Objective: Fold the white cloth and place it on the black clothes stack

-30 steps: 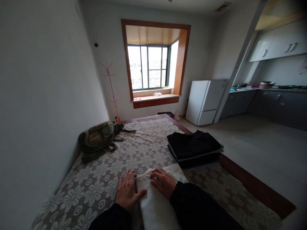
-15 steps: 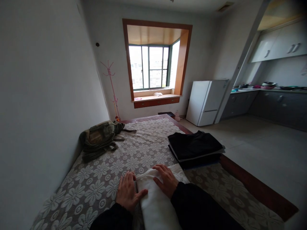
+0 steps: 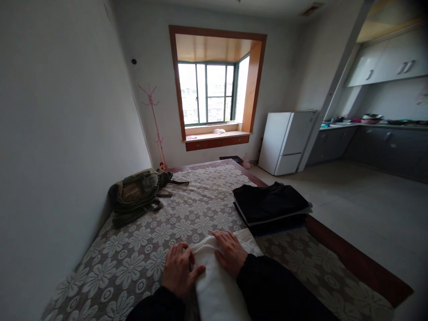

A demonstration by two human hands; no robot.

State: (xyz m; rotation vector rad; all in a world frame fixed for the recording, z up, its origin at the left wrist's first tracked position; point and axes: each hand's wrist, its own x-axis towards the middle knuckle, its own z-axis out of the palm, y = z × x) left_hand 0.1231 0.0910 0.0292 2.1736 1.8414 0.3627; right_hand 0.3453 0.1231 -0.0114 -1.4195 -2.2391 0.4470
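A folded white garment [image 3: 217, 285] lies lengthwise on the patterned bed cover, its lower end running out of view. My left hand [image 3: 179, 269] rests at its left edge, fingers bent and thumb apart, with the thumb tip over the cloth. My right hand [image 3: 231, 254] lies flat on top near the far end, fingers stretched out. Just beyond, to the right, sits a stack of folded dark clothes [image 3: 270, 203], a black piece uppermost and a grey edge showing beneath.
An olive backpack [image 3: 138, 196] lies by the left wall on the flowered bed cover [image 3: 130, 269]. The bed's dark red wooden edge [image 3: 361, 258] runs along the right. Beyond stand a pink coat rack [image 3: 154, 111], a window and a white fridge [image 3: 287, 142].
My left hand's fingers have bent inward more at the garment's left edge. My right hand stays on the cloth almost unmoved. The view has shifted slightly.
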